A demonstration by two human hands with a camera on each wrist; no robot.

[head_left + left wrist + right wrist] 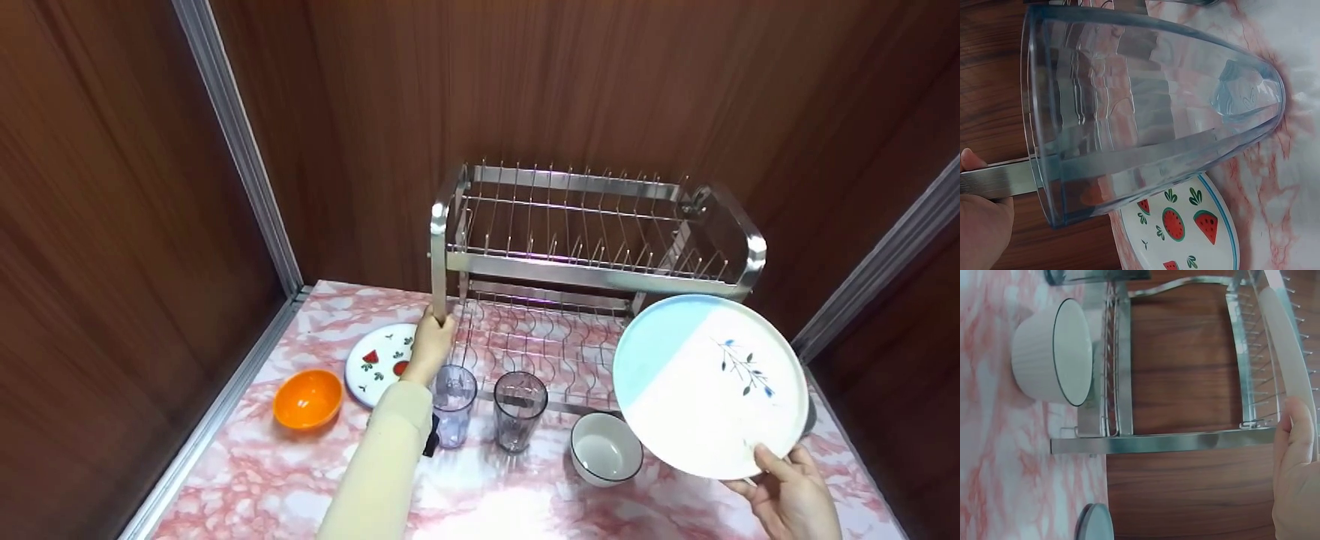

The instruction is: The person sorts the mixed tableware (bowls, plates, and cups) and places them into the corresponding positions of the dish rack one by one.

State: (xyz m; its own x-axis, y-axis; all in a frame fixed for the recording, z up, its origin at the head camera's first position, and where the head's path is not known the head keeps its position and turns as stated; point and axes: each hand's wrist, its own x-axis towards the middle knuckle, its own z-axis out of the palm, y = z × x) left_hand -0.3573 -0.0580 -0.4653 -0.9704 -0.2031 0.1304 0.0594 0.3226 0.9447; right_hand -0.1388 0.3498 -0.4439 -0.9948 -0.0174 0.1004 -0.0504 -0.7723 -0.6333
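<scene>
My left hand (pixel 433 341) grips the left front post of a two-tier metal dish rack (pixel 592 275), with the fingers wrapped round the post. At the right, my right hand (pixel 795 491) pinches the lower edge of a large round plate (pixel 712 390), white and light blue with a leaf sprig. The plate is held up in front of the rack's right side, thumb on its face. In the right wrist view the plate (pixel 1289 354) shows edge-on beside the upper tier. Below my left forearm stands a clear bluish glass (pixel 1157 95), near a white plate with watermelon prints (pixel 379 356).
An orange bowl (pixel 307 400) sits at the left on the pink marbled table (pixel 285 480). A dark tinted glass (pixel 519 412) and a white bowl with a dark rim (pixel 606 450) stand before the rack. A grey round dish (pixel 1098 523) lies at the right. Brown wooden walls (pixel 570 75) surround the table.
</scene>
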